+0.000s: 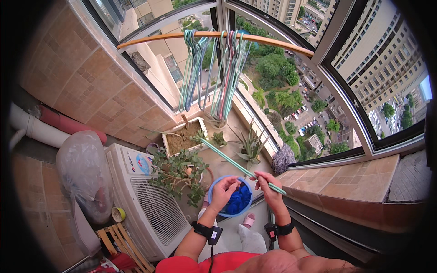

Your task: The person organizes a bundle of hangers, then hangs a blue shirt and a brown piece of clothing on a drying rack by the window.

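Note:
My right hand (268,187) grips a long pale green pole (232,161) close to its near end. From there the pole slants up and to the left, and its far tip overlaps the potted plants in view. My left hand (223,194) is above the left side of a light blue plastic basin (252,197), its fingers bent and apart, with nothing seen in it. Bunched dark blue cloth (239,202) lies in that basin, partly behind my left hand. Each wrist wears a black strap with a small box.
Clothes hangers (225,78) hang from a wooden rail (164,36) across the windows. To the left stand an air conditioner unit (158,204), a jade plant (181,174) and a stuffed plastic bag (83,170). An aloe plant (251,148) and a soil-filled planter (182,138) are farther ahead.

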